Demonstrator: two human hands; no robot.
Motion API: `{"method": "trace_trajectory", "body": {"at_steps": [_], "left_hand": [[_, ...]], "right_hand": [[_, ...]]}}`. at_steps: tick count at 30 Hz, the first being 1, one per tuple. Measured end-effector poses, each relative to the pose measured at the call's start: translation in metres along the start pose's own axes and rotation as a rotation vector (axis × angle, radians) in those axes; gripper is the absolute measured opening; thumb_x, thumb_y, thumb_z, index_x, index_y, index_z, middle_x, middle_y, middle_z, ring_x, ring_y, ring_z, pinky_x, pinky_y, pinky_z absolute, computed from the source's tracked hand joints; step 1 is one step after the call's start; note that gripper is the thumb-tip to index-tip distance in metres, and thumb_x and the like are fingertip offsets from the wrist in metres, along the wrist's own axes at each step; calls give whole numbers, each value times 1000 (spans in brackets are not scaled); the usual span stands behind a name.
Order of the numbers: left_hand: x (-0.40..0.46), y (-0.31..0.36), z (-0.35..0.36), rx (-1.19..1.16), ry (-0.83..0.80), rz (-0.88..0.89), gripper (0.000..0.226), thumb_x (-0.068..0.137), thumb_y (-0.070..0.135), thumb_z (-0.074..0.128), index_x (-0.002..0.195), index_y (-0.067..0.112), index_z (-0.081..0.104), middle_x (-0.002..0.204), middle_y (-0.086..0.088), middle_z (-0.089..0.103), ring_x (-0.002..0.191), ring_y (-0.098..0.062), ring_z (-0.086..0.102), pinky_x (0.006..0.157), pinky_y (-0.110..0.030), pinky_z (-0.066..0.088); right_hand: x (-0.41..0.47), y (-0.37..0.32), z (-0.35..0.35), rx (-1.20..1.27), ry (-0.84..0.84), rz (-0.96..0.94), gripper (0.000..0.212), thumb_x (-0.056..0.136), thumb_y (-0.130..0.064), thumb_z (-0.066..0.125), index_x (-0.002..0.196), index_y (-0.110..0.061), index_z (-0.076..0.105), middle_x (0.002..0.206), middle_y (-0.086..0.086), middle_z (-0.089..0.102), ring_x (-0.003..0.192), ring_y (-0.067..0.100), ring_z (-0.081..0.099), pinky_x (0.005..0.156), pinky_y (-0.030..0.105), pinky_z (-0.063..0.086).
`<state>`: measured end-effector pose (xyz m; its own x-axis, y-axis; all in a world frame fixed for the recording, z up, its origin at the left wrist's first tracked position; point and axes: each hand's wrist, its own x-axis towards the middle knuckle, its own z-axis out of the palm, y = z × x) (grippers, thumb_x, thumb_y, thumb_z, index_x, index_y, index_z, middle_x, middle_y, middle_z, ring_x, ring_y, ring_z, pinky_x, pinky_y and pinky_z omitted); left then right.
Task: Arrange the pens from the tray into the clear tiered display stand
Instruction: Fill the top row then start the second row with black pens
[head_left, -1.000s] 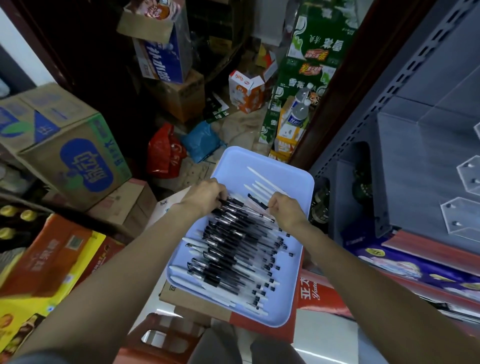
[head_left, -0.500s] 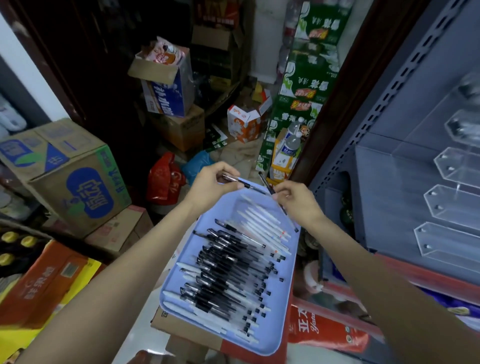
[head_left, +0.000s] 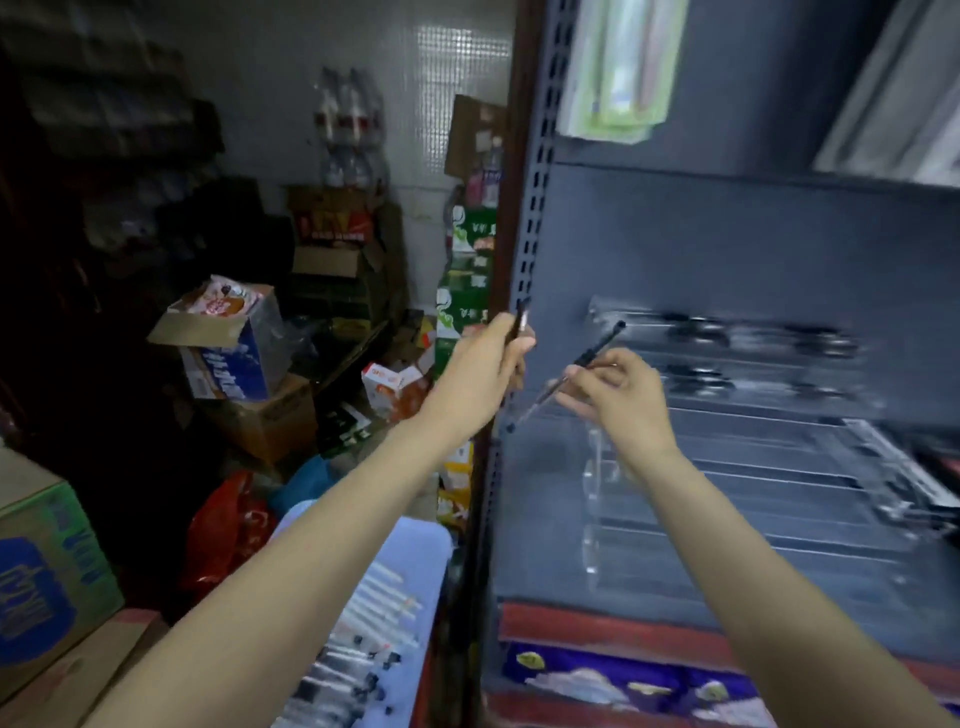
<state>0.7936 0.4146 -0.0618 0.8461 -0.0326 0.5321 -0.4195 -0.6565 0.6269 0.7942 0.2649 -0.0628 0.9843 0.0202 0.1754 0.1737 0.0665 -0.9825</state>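
Observation:
My left hand (head_left: 485, 366) grips a black pen (head_left: 521, 319) that points upward beside the shelf upright. In my right hand (head_left: 618, 392) a second black pen (head_left: 592, 356) is pinched at a slant, its tip aimed at the clear tiered display stand (head_left: 727, 467). The stand sits on the grey shelf to the right, blurred, with dark pens lying in its top tiers. Below my left forearm is the blue tray (head_left: 415, 540), holding several black and white pens (head_left: 358, 644).
A perforated grey shelf upright (head_left: 532, 208) rises between the hands. Cardboard boxes (head_left: 249, 358), a red bag (head_left: 223, 530) and stacked drink cartons (head_left: 465, 280) crowd the floor at left. Packaged goods (head_left: 623, 670) lie on the shelf below the stand.
Both hands rose from above the tray up to the stand, each carrying a pen. The camera swung up and right, so the tray dropped to the bottom of the view.

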Motion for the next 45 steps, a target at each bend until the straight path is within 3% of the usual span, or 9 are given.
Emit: {"method": "trace_trajectory", "body": {"at_steps": [4,8,11,15,18,24,36,41,45], "left_hand": [[33,53,62,113,-112,145,23,98,26,44,87,9,54,74,4,47,72,-16,45,64,-25,25],[54,88,114,126,-249,139,17,88,31,62,94,15,58,87,0,65,84,-20,59,74,-34,45],[66,111,145,144,-264,165,8,85,22,66,91,17,63,83,6,66,81,-17,60,71,-29,44],[77,124,172,170,-178,116,2,85,23,66,85,24,65,80,7,65,76,-14,60,71,-30,47],[81,126,181,231,-178,54,3,86,22,65,87,20,67,84,0,69,80,-18,62,75,-34,50],[86,132,193,387,-195,-9,9,89,19,61,93,15,68,89,-3,67,81,-20,57,68,-29,40],[98,142,210,482,-355,19,13,93,20,56,97,16,68,81,-2,57,80,-23,54,68,-31,42],[101,138,213,366,-372,41,14,92,24,54,89,12,59,86,-4,56,91,-24,54,70,-27,35],[98,139,216,331,-462,148,37,99,17,35,134,6,43,109,-4,40,104,-16,41,88,-17,28]], "right_hand": [[12,-17,-85,138,87,-55,15,89,7,55,84,-6,48,78,11,61,65,9,69,64,17,57],[24,-23,-161,225,136,-100,16,89,4,57,84,-8,48,84,11,63,79,16,68,71,17,56],[32,-23,-205,194,141,-97,9,89,0,59,90,-4,51,86,11,65,82,19,68,74,19,57],[49,-16,-255,-253,240,-81,27,83,-18,70,104,-8,57,92,6,68,90,24,67,86,35,55],[58,-15,-285,-509,304,-88,46,82,-23,72,120,-7,52,106,5,62,98,19,61,90,32,49],[69,-8,-307,-718,216,-45,56,85,-22,69,133,-5,45,127,13,54,117,23,53,96,30,42],[72,-2,-315,-707,62,-25,44,86,-8,65,128,-12,54,116,5,65,94,13,57,85,23,41],[74,1,-316,-694,57,-11,46,87,-7,63,131,-11,51,117,7,65,102,19,62,87,25,44],[74,2,-316,-697,48,-3,46,88,-8,63,131,-12,50,118,7,64,103,19,61,88,25,43]]}}
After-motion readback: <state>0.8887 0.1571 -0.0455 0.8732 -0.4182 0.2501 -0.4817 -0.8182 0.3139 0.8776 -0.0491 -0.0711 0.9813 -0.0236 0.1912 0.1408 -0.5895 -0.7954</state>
